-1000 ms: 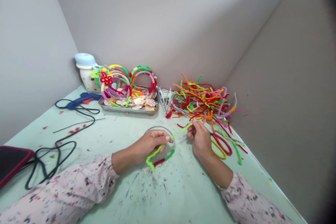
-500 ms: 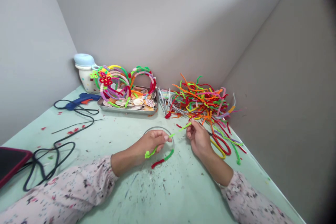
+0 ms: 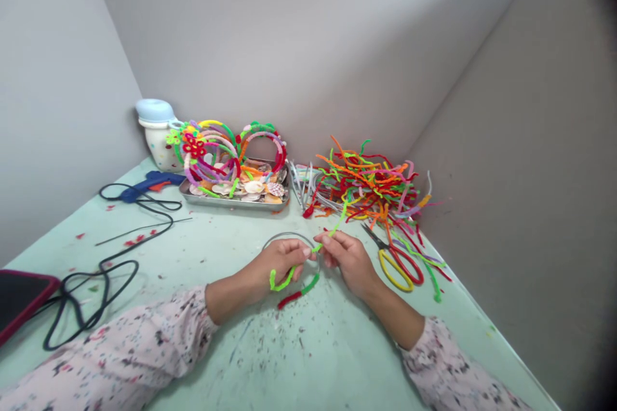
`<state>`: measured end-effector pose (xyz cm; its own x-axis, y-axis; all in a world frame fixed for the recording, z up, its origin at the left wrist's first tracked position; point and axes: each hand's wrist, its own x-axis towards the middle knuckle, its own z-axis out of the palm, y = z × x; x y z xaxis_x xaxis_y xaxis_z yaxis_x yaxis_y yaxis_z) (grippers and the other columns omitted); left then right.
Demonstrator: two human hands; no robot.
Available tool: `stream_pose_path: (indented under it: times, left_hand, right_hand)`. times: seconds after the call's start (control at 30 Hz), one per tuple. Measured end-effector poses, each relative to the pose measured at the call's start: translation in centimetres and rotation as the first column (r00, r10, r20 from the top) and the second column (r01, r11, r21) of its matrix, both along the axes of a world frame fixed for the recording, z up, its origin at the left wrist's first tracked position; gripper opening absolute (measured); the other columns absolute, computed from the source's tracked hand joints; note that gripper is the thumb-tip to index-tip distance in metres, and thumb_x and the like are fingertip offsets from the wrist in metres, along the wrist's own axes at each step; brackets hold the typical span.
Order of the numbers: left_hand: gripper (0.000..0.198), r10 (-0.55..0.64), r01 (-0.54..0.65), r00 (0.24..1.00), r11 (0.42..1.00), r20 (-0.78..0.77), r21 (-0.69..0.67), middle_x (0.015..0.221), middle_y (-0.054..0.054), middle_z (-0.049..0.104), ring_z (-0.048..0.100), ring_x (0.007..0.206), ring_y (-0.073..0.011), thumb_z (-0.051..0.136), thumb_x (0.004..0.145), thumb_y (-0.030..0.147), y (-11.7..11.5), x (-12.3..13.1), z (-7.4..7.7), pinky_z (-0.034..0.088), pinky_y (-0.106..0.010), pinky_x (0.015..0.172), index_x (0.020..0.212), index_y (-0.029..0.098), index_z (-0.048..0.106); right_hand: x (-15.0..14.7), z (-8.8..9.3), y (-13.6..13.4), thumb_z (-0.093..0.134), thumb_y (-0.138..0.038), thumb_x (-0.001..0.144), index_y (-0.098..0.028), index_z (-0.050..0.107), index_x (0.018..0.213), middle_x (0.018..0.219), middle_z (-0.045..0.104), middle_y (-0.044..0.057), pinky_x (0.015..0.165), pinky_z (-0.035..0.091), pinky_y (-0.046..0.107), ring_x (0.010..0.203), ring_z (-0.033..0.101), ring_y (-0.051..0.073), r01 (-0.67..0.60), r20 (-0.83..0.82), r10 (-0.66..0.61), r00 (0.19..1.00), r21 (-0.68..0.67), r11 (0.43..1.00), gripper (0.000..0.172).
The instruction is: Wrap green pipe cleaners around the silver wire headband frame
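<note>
Nearer to the left hand (image 3: 277,266) now than in the earlier frames, the right hand (image 3: 349,263) has come in from beside the scissors (image 3: 395,263), whose blades are uncovered. One lime-green pipe cleaner (image 3: 339,217) is between the two hands, above the middle of the table (image 3: 308,366): the left fingers pinch it, the right thumb and fingers are closed narrowly on it just beside them, one end rises past the right hand, and the other curls below the left. One grey headband hoop (image 3: 290,234) runs behind the left hand, its near end wrapped in two colours, green and red. Farther out are one pair of scissors, one metal tray (image 3: 236,203) of shells, one blue glue gun (image 3: 149,186) and one lidded cup (image 3: 161,141). Headbands (image 3: 277,153) and the heaped pipe cleaners (image 3: 373,183) overlap too much to count. Bare tabletop opens between tray and left hand, and in front of both forearms; the table's right edge slants past the scissors, and walls stand close behind the tray and heap. Left fingers cover part of the hoop, so whether they grip it cannot be told; the left picture edge cuts off a red-rimmed device (image 3: 24,302) beside a looped black cord (image 3: 103,270).
</note>
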<state>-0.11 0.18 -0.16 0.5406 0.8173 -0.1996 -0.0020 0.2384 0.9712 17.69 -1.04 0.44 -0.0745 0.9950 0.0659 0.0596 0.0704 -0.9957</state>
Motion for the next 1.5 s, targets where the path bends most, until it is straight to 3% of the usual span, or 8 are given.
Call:
stream_pose_path:
  times: [0.13,0.33,0.6,0.93,1.13,1.3,1.5]
  left_hand:
    - [0.036,-0.030,0.031,0.999,0.999,0.021,-0.034,0.046,0.005,0.048,0.026,0.032,-0.0037,0.060,0.080,0.048,-0.2,-0.1,0.5,0.014,-0.020,0.034,0.089,0.014,0.061]
    - [0.033,-0.096,0.104,0.988,0.993,0.120,-0.062,0.052,0.004,0.051,0.034,0.035,-0.0039,0.063,0.080,0.043,-0.5,-0.4,0.9,0.019,-0.018,0.035,0.092,0.012,0.061]
    - [0.026,-0.098,0.100,0.993,0.995,0.063,-0.021,0.052,0.004,0.051,0.034,0.035,-0.0027,0.064,0.078,0.039,-0.5,-0.2,0.6,0.020,-0.017,0.035,0.080,0.014,0.058]
    - [0.026,-0.138,0.138,0.990,0.990,0.010,-0.021,0.049,0.007,0.049,0.033,0.034,-0.0023,0.066,0.077,0.039,-0.6,0.0,0.9,0.020,-0.016,0.034,0.079,0.014,0.057]
    - [0.026,-0.087,0.087,0.996,0.996,0.014,-0.007,0.049,0.006,0.050,0.033,0.033,-0.0026,0.063,0.078,0.040,-0.7,0.1,0.8,0.021,-0.017,0.034,0.076,0.015,0.055]
    - [0.027,-0.048,0.048,0.999,0.999,0.022,0.006,0.049,0.006,0.049,0.033,0.034,-0.0027,0.062,0.079,0.041,-0.7,0.1,0.8,0.021,-0.017,0.035,0.076,0.015,0.057]
    - [0.027,-0.024,0.025,0.999,0.999,0.042,-0.024,0.049,0.005,0.049,0.033,0.034,-0.0026,0.062,0.080,0.040,-0.5,0.1,0.8,0.021,-0.017,0.035,0.083,0.013,0.060]
  right_hand:
    - [0.2,-0.3,0.1,0.063,-0.046,0.078,-0.019,0.069,0.078,0.059,0.060,-0.001,0.050,0.038,0.024,0.048,0.049,0.011,-0.006,-0.018,0.006,1.000,0.017,1.000,0.028]
    - [0.6,-1.2,0.8,0.061,-0.048,0.080,-0.019,0.067,0.076,0.057,0.055,-0.003,0.047,0.036,0.023,0.046,0.047,0.010,0.144,-0.094,-0.141,0.986,0.026,0.989,0.030]
    - [0.8,-1.5,1.1,0.061,-0.048,0.080,-0.019,0.065,0.071,0.056,0.054,-0.003,0.043,0.034,0.022,0.045,0.048,0.008,0.166,-0.235,-0.170,0.957,-0.038,0.985,0.031]
    - [0.5,-1.1,1.3,0.064,-0.041,0.078,-0.016,0.063,0.065,0.051,0.052,-0.003,0.040,0.031,0.019,0.041,0.044,0.006,0.175,-0.352,-0.194,0.916,-0.086,0.981,0.028]
    - [0.8,-1.4,1.4,0.064,-0.045,0.079,-0.016,0.066,0.074,0.056,0.057,-0.002,0.042,0.033,0.019,0.044,0.049,0.007,0.043,-0.340,-0.082,0.937,-0.120,0.992,0.029]
    - [0.8,-1.8,1.0,0.059,-0.045,0.084,-0.018,0.067,0.086,0.062,0.061,-0.001,0.048,0.036,0.020,0.051,0.052,0.009,-0.082,-0.186,0.069,0.980,-0.066,0.994,0.028]
    - [0.9,-1.8,0.9,0.057,-0.044,0.086,-0.019,0.068,0.089,0.070,0.062,0.000,0.052,0.038,0.023,0.054,0.052,0.010,-0.140,-0.132,0.133,0.982,-0.046,0.989,0.028]
